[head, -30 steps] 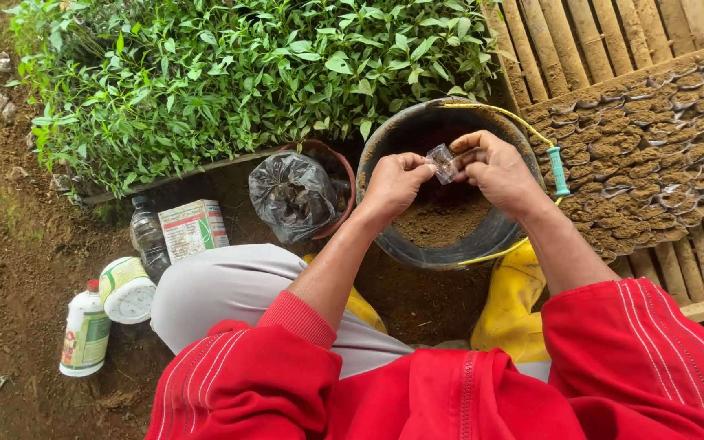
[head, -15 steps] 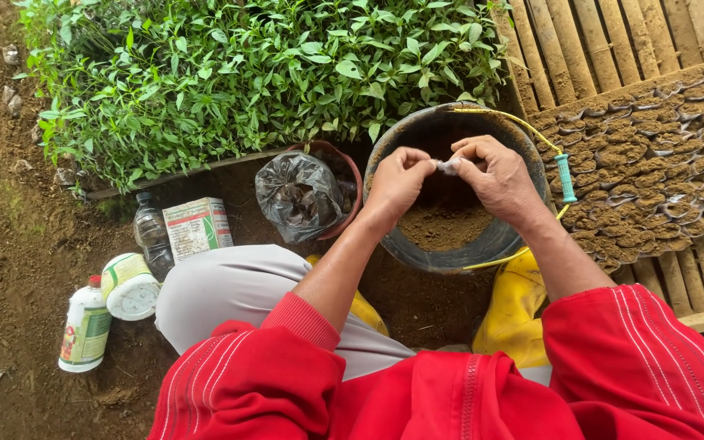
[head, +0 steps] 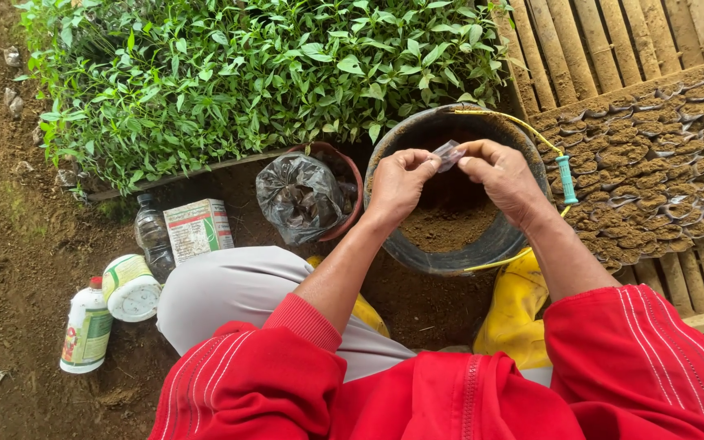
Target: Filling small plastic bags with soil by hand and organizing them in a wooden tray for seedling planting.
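**Two hands pinched on a small clear bag above the soil bucket**

Several dense rows of green seedlings (head: pixel 262 73) occupied the upper left of the view, bordering a slatted bamboo rack (head: pixel 605 41). On that rack lay a packed block of small soil-filled bags (head: pixel 653 155), set touching one another. A black bucket (head: pixel 417 134) part-filled with brown soil (head: pixel 450 224) stood in front of the person, between the yellow boots (head: pixel 511 310); its yellow wire handle with a teal grip (head: pixel 564 179) hung toward the rack side. Just left of the bucket sat a black plastic sack (head: pixel 299 195) inside a reddish pot. Further left, on bare earth, stood a clear bottle (head: pixel 150 236), a small carton (head: pixel 197 228), a round white tub (head: pixel 128 287) and a white bottle with a red cap (head: pixel 85 330).

Both hands were held together over the bucket. The left hand (head: pixel 397 187) and the right hand (head: pixel 503 179) each pinched an edge of one small clear plastic bag (head: pixel 448 153), which sat between the fingertips above the soil, apparently empty and not yet fully opened.

Assessment: the step in hand appeared to be opening the bag's mouth. Done well, thumb and forefinger on each side would rub the two film layers apart rather than pull hard, since thin film is likely to tear. Keeping the bag directly over the bucket would let any spilled soil fall back in.
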